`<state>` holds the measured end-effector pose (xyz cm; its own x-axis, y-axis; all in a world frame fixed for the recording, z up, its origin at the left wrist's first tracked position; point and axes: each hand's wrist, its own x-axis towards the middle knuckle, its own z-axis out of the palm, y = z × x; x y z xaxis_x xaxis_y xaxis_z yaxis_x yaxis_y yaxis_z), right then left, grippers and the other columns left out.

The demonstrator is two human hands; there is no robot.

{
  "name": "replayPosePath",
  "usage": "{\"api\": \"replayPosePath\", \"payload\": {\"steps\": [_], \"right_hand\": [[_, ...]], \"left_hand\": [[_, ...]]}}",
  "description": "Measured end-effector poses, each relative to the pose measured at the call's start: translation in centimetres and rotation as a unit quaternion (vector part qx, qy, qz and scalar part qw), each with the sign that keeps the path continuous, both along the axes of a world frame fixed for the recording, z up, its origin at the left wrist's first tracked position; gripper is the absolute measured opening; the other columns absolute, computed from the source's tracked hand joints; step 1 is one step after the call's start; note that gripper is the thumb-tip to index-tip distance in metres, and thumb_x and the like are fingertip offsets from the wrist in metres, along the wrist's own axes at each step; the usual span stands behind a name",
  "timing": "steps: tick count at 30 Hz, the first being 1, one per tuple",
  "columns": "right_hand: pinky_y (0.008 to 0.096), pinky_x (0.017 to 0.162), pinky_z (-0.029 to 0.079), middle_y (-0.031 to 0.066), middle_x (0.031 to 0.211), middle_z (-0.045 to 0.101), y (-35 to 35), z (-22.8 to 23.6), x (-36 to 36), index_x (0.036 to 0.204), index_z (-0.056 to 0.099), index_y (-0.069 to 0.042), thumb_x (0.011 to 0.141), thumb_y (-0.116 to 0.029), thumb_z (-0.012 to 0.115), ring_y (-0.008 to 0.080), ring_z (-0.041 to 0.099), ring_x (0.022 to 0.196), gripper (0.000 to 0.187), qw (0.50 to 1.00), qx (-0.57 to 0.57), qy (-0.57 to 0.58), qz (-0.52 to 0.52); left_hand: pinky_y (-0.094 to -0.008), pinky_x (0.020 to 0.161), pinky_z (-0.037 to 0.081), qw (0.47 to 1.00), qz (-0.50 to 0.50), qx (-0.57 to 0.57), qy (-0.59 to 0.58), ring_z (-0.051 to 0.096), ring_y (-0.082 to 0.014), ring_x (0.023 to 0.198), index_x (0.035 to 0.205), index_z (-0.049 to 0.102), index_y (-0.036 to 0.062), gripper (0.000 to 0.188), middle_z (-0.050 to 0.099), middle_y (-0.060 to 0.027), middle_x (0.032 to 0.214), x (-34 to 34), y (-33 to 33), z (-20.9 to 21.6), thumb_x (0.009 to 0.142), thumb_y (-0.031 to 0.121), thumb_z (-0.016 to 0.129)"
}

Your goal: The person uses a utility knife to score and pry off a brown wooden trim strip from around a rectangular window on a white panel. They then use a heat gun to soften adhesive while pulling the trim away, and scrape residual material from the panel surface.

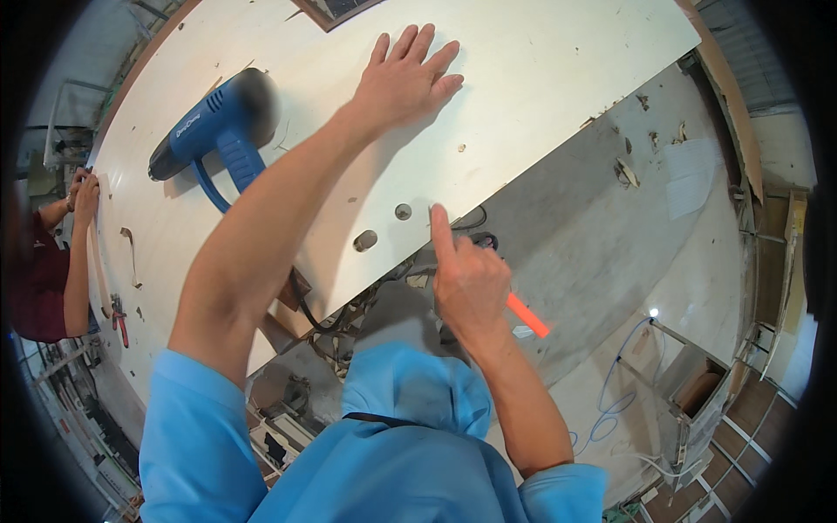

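My left hand (403,83) lies flat on a large white panel (540,78), fingers spread and holding nothing. At the panel's near edge, my right hand (471,283) is closed around a tool with a flat orange handle (528,315). Its index finger stretches forward onto the edge, and the tool's front end is mostly hidden by the hand. A blue heat gun (214,126) rests on the panel left of my left forearm, its cord running under that arm. Two round holes, one nearer (365,241) and one farther (403,211), pierce the panel left of my right hand.
A co-worker in a maroon shirt (48,283) has both hands at the panel's left edge. Red-handled pliers (119,320) and a curled brown strip (131,257) lie there. Scraps litter the grey floor (575,227) at right, with a blue hose (610,392) farther down.
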<state>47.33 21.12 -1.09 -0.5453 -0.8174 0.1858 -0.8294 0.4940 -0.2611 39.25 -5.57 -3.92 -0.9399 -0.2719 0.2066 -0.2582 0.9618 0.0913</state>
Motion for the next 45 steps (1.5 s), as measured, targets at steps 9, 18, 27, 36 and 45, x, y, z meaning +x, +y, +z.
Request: {"api": "replayPosePath", "payload": {"steps": [9,18,27,36,45], "right_hand": [[0.0379,0.05,0.047,0.003,0.069,0.057,-0.3,-1.0,-7.9,0.152,0.055,-0.024,0.086,-0.008,0.064,0.0241,0.057,0.051,0.069,0.993,-0.026,0.079,-0.078],[0.0363,0.052,0.045,0.0015,0.069,0.052,-0.6,-0.8,3.9,0.15,0.057,-0.013,0.085,-0.013,0.062,0.0191,0.055,0.055,0.065,0.998,0.039,0.036,0.027],[0.035,0.053,0.045,0.0008,0.067,0.05,-1.5,0.0,1.6,0.149,0.059,-0.014,0.083,-0.011,0.064,0.0188,0.055,0.054,0.066,0.997,-0.044,-0.02,0.059],[0.0442,0.055,0.053,0.0086,0.072,0.067,2.8,-1.2,-24.5,0.143,0.063,-0.023,0.086,-0.005,0.06,0.0306,0.068,0.061,0.06,0.989,0.036,0.054,-0.133],[0.0447,0.052,0.046,0.0082,0.069,0.059,3.8,-2.1,-30.5,0.141,0.065,-0.024,0.086,-0.002,0.061,0.0314,0.06,0.058,0.06,0.995,-0.016,0.075,-0.063]], "left_hand": [[-0.0561,0.128,0.016,0.999,0.017,0.014,0.038,0.027,-0.0346,0.157,0.157,0.046,0.0206,0.059,0.035,-0.0173,0.167,0.6,0.4,-0.2,0.107,0.051,0.041],[-0.0591,0.125,0.019,0.998,0.003,-0.007,0.056,0.031,-0.0367,0.154,0.153,0.05,0.0207,0.055,0.04,-0.0184,0.163,0.2,0.3,-0.6,0.105,0.046,0.047],[-0.0536,0.128,0.018,0.999,0.03,0.025,0.015,0.031,-0.0337,0.155,0.154,0.05,0.0206,0.055,0.039,-0.0164,0.165,0.2,1.0,1.1,0.104,0.043,0.051],[-0.0496,0.129,0.017,0.999,0.04,0.03,-0.018,0.03,-0.0297,0.156,0.155,0.051,0.0218,0.058,0.038,-0.0122,0.166,-0.2,1.1,2.1,0.1,0.039,0.057],[-0.0507,0.13,0.014,0.997,0.037,0.05,-0.05,0.028,-0.0306,0.156,0.154,0.052,0.02,0.061,0.036,-0.0124,0.168,-0.9,0.9,2.6,0.095,0.034,0.061]]}}
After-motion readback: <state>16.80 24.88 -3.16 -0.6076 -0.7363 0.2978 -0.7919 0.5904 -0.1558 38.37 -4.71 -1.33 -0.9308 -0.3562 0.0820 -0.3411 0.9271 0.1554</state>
